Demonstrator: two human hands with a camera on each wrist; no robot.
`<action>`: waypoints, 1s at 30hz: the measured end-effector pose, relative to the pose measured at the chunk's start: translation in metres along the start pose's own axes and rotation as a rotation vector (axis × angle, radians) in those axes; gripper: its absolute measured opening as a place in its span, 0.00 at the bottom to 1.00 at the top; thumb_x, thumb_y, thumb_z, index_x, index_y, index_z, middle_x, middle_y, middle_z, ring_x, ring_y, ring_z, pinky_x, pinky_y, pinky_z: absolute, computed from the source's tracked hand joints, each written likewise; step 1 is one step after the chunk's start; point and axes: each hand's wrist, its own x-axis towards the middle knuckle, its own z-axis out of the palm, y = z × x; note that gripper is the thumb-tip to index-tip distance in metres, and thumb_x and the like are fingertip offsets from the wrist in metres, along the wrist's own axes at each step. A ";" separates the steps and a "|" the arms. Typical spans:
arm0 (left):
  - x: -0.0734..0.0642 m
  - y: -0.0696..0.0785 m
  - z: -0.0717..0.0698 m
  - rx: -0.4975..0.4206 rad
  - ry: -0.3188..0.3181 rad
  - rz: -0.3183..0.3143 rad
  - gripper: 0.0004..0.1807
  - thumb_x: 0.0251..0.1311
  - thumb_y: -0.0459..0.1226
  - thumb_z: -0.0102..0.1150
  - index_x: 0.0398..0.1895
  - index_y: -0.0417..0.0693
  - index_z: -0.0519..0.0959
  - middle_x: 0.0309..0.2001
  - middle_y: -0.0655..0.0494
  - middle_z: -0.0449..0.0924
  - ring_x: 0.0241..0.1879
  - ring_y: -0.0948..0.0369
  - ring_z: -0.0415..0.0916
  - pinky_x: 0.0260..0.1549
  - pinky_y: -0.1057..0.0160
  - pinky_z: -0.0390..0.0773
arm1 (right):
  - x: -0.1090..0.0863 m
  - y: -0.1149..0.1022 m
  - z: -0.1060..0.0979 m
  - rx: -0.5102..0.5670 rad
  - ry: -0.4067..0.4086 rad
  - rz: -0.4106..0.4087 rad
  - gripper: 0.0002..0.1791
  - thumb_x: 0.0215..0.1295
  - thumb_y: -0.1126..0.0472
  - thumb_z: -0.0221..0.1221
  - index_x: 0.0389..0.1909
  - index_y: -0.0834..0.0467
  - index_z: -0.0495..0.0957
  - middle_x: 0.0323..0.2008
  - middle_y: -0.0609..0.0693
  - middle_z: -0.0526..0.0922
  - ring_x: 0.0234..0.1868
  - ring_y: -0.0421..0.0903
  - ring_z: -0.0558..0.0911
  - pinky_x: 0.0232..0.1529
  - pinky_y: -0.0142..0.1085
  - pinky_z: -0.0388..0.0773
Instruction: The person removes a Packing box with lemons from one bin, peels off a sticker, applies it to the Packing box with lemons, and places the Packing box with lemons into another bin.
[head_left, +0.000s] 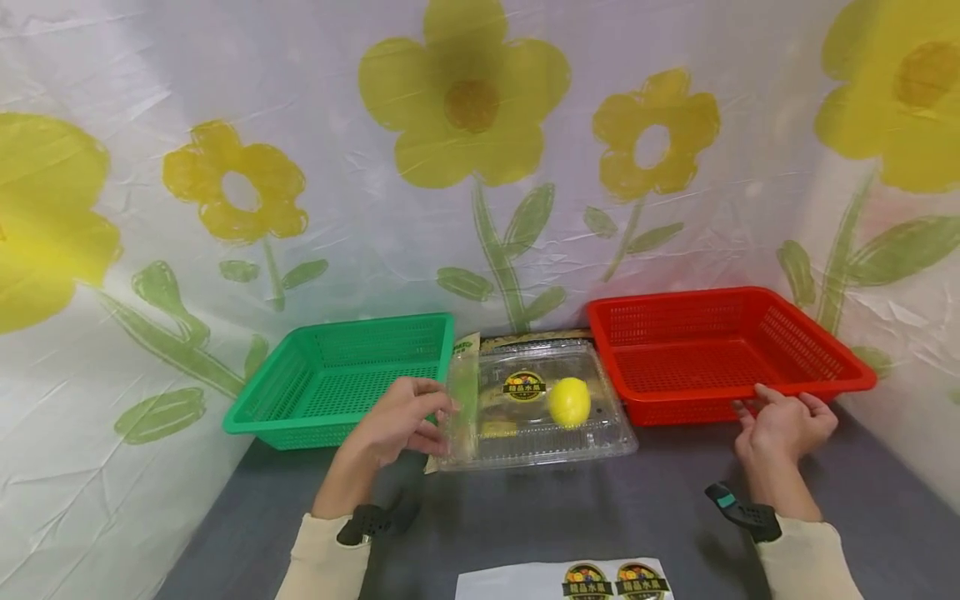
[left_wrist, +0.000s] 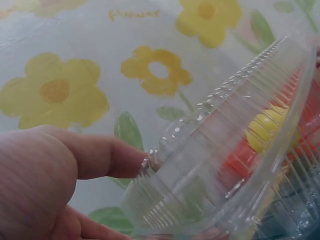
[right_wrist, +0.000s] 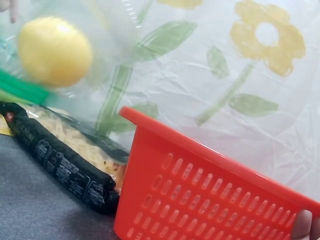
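Note:
My left hand (head_left: 405, 421) grips the left edge of a clear plastic fruit box (head_left: 540, 446). A round label (head_left: 524, 385) is on its lid, and a yellow lemon (head_left: 570, 402) shows inside. In the left wrist view the box (left_wrist: 175, 185) tilts, thumb and fingers on its ribbed end. The right wrist view shows the lemon (right_wrist: 55, 51) raised above the table. My right hand (head_left: 783, 429) holds the front rim of a red plastic basket (head_left: 690, 410), with one fingertip (right_wrist: 302, 224) against its wall.
A green basket (head_left: 337, 433) stands at the left. Behind and under the box lies a black-edged packet (right_wrist: 65, 170) with pale contents, by the red basket. A white sheet (head_left: 510, 582) with round labels lies at the front edge. A flowered curtain (head_left: 337, 275) hangs behind.

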 end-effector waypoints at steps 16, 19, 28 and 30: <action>0.065 0.063 0.052 -0.058 -0.101 0.058 0.21 0.67 0.36 0.60 0.57 0.29 0.77 0.29 0.53 0.68 0.20 0.54 0.82 0.32 0.54 0.87 | 0.000 0.001 -0.001 0.025 0.018 0.003 0.15 0.72 0.68 0.49 0.48 0.45 0.61 0.52 0.45 0.69 0.37 0.45 0.76 0.26 0.36 0.82; 0.082 0.070 0.072 -0.061 -0.123 0.069 0.21 0.66 0.35 0.61 0.56 0.27 0.78 0.27 0.53 0.68 0.22 0.52 0.82 0.34 0.54 0.87 | 0.000 0.000 -0.001 0.025 0.021 0.000 0.14 0.72 0.67 0.51 0.48 0.44 0.61 0.51 0.46 0.70 0.36 0.45 0.76 0.26 0.35 0.82; 0.125 0.081 0.131 -0.094 -0.114 0.079 0.08 0.59 0.34 0.65 0.27 0.38 0.79 0.22 0.53 0.69 0.17 0.53 0.80 0.28 0.54 0.87 | -0.002 0.002 -0.001 -0.032 0.018 -0.011 0.17 0.71 0.65 0.55 0.49 0.43 0.61 0.55 0.42 0.69 0.40 0.44 0.75 0.30 0.34 0.83; 0.134 0.082 0.143 -0.103 -0.109 0.091 0.11 0.57 0.34 0.67 0.23 0.41 0.74 0.20 0.53 0.69 0.15 0.54 0.79 0.25 0.55 0.86 | -0.003 0.002 0.000 -0.032 0.010 -0.022 0.18 0.70 0.66 0.56 0.49 0.44 0.61 0.56 0.42 0.69 0.41 0.44 0.75 0.30 0.34 0.83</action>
